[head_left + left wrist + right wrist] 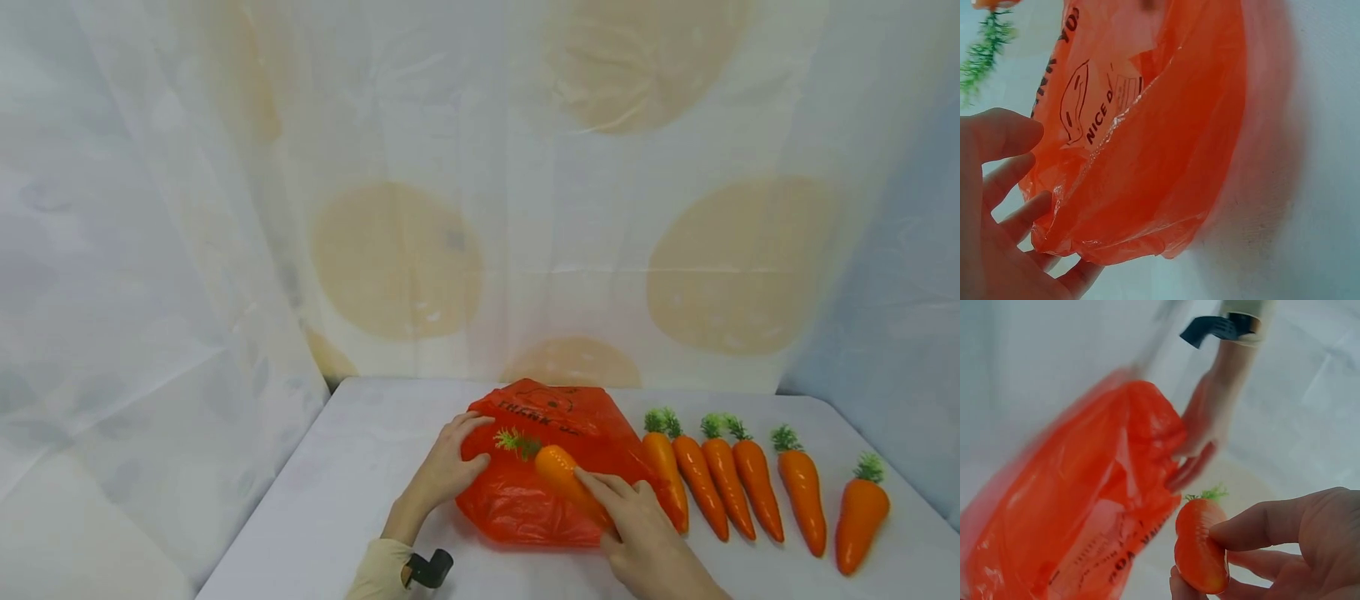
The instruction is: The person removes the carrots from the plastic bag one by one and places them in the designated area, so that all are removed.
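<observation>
A red plastic bag (517, 508) with black print lies on the white table. At its left edge is my left hand (448, 457), thumb and fingers spread apart. The left wrist view shows those fingertips touching the side of the bag (1160, 169), not pinching it. Over the front of the bag, my right hand (651, 533) holds an orange carrot (561, 473) between thumb and fingers, its green leafy top pointing up and left. Seen from the right wrist, the carrot (1199, 553) is beside the bag's printed side.
To the right of the bag, several more carrots lie in a row, from the one (662, 467) by the bag to the one (861, 521) near the table's right edge. A pale curtain (525, 308) with yellow circles stands behind the white table (337, 467).
</observation>
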### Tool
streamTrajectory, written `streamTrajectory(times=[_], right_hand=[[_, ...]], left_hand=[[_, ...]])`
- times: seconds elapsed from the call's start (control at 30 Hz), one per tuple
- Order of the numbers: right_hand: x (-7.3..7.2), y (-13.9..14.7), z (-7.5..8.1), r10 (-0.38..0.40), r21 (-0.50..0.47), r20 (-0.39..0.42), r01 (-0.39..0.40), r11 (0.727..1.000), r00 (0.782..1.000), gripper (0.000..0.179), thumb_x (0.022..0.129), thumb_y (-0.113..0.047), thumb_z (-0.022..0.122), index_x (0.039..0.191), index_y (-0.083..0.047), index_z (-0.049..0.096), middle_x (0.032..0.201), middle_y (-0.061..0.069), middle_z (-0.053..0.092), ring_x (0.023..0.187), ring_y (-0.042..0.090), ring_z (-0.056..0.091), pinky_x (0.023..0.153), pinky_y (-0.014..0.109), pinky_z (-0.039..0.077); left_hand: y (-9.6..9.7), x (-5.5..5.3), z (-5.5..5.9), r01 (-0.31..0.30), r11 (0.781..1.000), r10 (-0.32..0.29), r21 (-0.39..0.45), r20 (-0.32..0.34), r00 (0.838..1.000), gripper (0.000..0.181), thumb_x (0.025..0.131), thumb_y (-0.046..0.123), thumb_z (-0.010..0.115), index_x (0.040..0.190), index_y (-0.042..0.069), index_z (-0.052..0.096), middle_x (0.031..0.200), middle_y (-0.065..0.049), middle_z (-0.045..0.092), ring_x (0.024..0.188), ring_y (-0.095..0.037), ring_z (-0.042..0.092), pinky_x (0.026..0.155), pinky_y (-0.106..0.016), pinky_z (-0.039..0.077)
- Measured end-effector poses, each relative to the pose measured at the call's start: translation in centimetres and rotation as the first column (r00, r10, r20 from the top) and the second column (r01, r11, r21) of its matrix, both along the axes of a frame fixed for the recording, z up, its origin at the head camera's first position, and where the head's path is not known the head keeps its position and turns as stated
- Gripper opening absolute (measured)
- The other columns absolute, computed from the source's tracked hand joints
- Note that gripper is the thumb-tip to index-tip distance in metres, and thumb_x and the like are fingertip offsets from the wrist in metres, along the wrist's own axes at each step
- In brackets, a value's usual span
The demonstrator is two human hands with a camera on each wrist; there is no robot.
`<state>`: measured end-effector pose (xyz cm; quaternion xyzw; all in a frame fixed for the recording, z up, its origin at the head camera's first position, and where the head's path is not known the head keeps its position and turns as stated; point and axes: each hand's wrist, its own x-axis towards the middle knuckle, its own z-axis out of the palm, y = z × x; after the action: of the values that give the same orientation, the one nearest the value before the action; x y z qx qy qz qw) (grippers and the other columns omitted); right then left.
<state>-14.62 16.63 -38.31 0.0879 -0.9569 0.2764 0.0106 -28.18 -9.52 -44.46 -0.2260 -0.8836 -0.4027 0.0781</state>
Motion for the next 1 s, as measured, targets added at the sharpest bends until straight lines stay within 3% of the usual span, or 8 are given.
streamTrajectory(times=[0.27, 0.5, 0.7, 0.83, 1.0], right_hand=[[0.1, 2.4, 1.7, -0.041, -0.018, -0.116, 0.039, 0.999, 0.992, 0.073, 0.077, 0.008, 0.065, 0.146, -0.013, 0.049, 0.141, 0.012, 0.053, 0.106, 0.03, 0.049, 0.09, 0.057, 0.047], [-1.5, 5.7, 1.3, -0.053, -0.026, -0.31, 0.048, 0.999, 0.949, 0.069, 0.074, 0.01, 0.065, 0.141, -0.002, 0.051, 0.131, 0.023, 0.059, 0.098, 0.035, 0.056, 0.082, 0.056, 0.048], [-3.3, 9.8, 0.7, -0.145, -0.021, -0.283, 0.145, 0.989, 0.948, 0.068, 0.074, 0.008, 0.064, 0.14, 0.007, 0.047, 0.129, 0.033, 0.055, 0.094, 0.039, 0.058, 0.08, 0.057, 0.051], [-4.6, 13.4, -0.1, -0.227, 0.003, -0.234, 0.235, 0.972, 0.945, 0.07, 0.076, 0.005, 0.061, 0.142, 0.01, 0.04, 0.132, 0.039, 0.048, 0.101, 0.048, 0.055, 0.081, 0.061, 0.05], [-5.4, 18.7, -1.2, -0.357, -0.027, -0.162, 0.358, 0.934, 0.92, 0.071, 0.08, 0.001, 0.058, 0.145, 0.013, 0.031, 0.128, 0.043, 0.043, 0.083, 0.043, 0.055, 0.061, 0.046, 0.049]], left_hand=[[-0.2, -0.1, 0.0, 0.006, 1.0, -0.006, 0.008, 0.006, 1.0, 0.049, 0.089, 0.017, 0.063, 0.137, 0.02, 0.055, 0.151, -0.006, 0.04, 0.14, -0.032, 0.035, 0.106, -0.061, 0.039], [-0.2, 0.1, 0.1, 0.012, 1.0, -0.012, 0.013, 0.016, 1.0, 0.049, 0.09, 0.017, 0.062, 0.138, 0.017, 0.056, 0.152, -0.006, 0.04, 0.14, -0.031, 0.036, 0.106, -0.061, 0.039], [-0.2, 0.2, 0.4, 0.012, 1.0, -0.012, 0.01, 0.019, 1.0, 0.048, 0.09, 0.017, 0.062, 0.138, 0.017, 0.056, 0.153, -0.006, 0.039, 0.14, -0.031, 0.035, 0.107, -0.061, 0.039], [-0.3, 0.2, 0.4, 0.01, 1.0, -0.01, 0.007, 0.021, 1.0, 0.047, 0.091, 0.016, 0.062, 0.137, 0.016, 0.056, 0.152, -0.007, 0.039, 0.14, -0.032, 0.035, 0.107, -0.061, 0.038], [-0.3, 0.2, 0.4, 0.014, 1.0, -0.014, 0.004, 0.023, 1.0, 0.047, 0.09, 0.015, 0.062, 0.137, 0.015, 0.057, 0.152, -0.008, 0.039, 0.14, -0.033, 0.035, 0.107, -0.061, 0.037]])
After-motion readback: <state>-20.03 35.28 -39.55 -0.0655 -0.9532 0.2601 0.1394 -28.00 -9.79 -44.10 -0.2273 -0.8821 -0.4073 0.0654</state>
